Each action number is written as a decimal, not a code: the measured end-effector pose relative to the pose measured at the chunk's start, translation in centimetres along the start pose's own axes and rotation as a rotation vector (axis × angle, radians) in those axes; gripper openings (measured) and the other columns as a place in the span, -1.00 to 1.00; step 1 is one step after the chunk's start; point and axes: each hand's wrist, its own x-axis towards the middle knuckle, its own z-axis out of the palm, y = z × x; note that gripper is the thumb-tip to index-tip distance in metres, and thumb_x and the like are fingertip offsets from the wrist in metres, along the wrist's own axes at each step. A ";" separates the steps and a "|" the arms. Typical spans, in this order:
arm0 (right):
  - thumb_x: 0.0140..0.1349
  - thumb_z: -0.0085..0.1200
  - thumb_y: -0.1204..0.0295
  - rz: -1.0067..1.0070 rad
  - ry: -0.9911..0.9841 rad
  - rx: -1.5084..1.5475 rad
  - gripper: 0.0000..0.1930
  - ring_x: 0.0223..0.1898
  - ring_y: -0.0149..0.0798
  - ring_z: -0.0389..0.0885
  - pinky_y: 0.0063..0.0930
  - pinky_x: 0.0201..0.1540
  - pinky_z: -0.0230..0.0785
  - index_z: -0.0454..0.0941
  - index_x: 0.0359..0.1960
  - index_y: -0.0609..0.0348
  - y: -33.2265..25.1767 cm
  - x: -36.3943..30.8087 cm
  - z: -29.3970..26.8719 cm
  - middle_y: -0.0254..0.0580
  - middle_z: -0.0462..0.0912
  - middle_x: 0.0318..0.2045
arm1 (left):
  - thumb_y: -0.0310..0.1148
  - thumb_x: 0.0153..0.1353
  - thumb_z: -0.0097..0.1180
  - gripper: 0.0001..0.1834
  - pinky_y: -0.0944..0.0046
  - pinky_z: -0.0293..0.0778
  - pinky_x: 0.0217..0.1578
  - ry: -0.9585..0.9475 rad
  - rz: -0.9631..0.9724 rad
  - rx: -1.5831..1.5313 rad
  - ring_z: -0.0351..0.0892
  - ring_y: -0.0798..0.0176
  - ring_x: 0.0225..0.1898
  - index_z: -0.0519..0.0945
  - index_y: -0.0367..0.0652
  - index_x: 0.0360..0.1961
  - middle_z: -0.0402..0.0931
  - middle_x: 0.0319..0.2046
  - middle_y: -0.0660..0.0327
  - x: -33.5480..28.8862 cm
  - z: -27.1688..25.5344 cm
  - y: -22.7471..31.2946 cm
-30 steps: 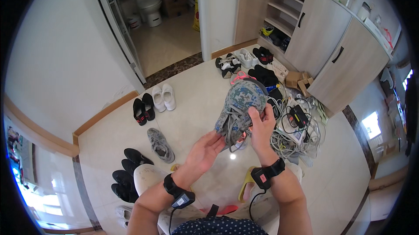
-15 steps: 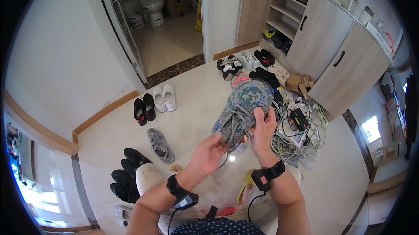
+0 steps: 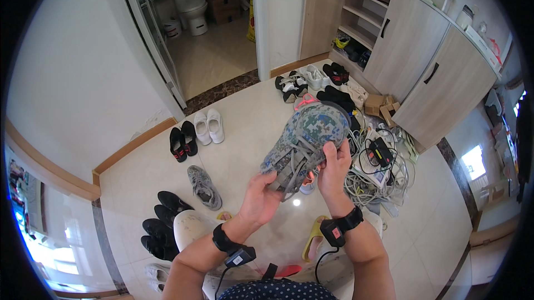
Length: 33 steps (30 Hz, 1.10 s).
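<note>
A camouflage lace-up sneaker (image 3: 307,136) in grey, green and blue hangs in front of me, held by both hands. Its rounded toe points up and to the right, and its grey laces (image 3: 295,163) lie loosely over the front. My left hand (image 3: 260,197) grips the lower left end, thumb on the upper side. At the toe's right edge, my right hand (image 3: 334,169) pinches with its thumb on top; its other fingers are partly hidden. A similar grey camouflage sneaker (image 3: 204,187) rests on the floor to the left.
Black shoes (image 3: 161,227) and white shoes (image 3: 209,126) stand in pairs at left. More shoes line the shoe cabinet (image 3: 409,44) at back right. A tangle of cables (image 3: 378,175) and cardboard boxes (image 3: 382,108) lie right of the sneaker. Yellow slippers (image 3: 314,239) are below.
My left hand has shifted its hold slightly left along the sneaker. That end of the sneaker has swung left and the dangling lace hangs less low. My right hand stays nearly in place.
</note>
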 end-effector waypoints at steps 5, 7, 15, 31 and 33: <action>0.23 0.22 0.31 0.010 -0.048 0.035 -0.52 -0.03 -0.40 0.46 -0.49 0.10 0.29 0.35 0.07 0.30 -0.4 -0.6 0.7 -0.22 0.52 -0.03 | -0.09 0.39 -0.14 -0.44 0.00 0.16 0.32 0.057 -0.036 -0.141 0.30 0.05 0.28 0.32 -0.24 0.27 0.33 0.26 0.05 0.2 0.4 0.1; 0.23 0.23 0.32 0.018 -0.074 0.042 -0.51 -0.02 -0.40 0.47 -0.49 0.10 0.30 0.34 0.08 0.31 -0.6 -0.7 0.9 -0.21 0.52 -0.02 | -0.02 0.41 -0.16 -0.42 -0.01 0.18 0.31 0.043 -0.095 -0.237 0.31 0.04 0.28 0.32 -0.22 0.27 0.34 0.26 0.05 0.3 0.4 0.7; 0.22 0.21 0.36 0.122 -0.139 -0.012 -0.46 -0.12 -0.47 0.47 -0.57 -0.04 0.35 0.32 0.16 0.33 -1.1 -0.3 1.1 -0.30 0.52 -0.13 | -0.02 0.43 -0.18 -0.47 -0.01 0.32 0.20 0.153 -0.083 -0.175 0.44 0.00 0.16 0.36 -0.19 0.23 0.44 0.17 0.06 1.0 0.4 1.4; 0.26 0.09 0.60 -0.323 -0.394 -0.594 -0.83 -0.36 -0.38 0.57 -0.59 -0.31 0.41 0.57 -0.12 0.25 -3.8 -2.0 3.9 -0.18 0.63 -0.27 | -0.11 0.46 -0.23 -0.52 0.11 0.30 0.22 0.137 0.261 -0.006 0.43 0.14 0.17 0.34 -0.18 0.25 0.44 0.18 0.15 1.3 0.5 2.8; 0.19 0.15 0.63 -0.425 -0.400 -0.720 -0.88 -0.38 -0.34 0.58 -0.56 -0.34 0.40 0.61 -0.24 0.26 -3.9 -1.9 4.2 -0.16 0.62 -0.29 | -0.10 0.46 -0.23 -0.51 0.11 0.29 0.22 0.139 0.270 0.008 0.43 0.14 0.17 0.34 -0.18 0.25 0.44 0.17 0.15 1.3 0.7 2.8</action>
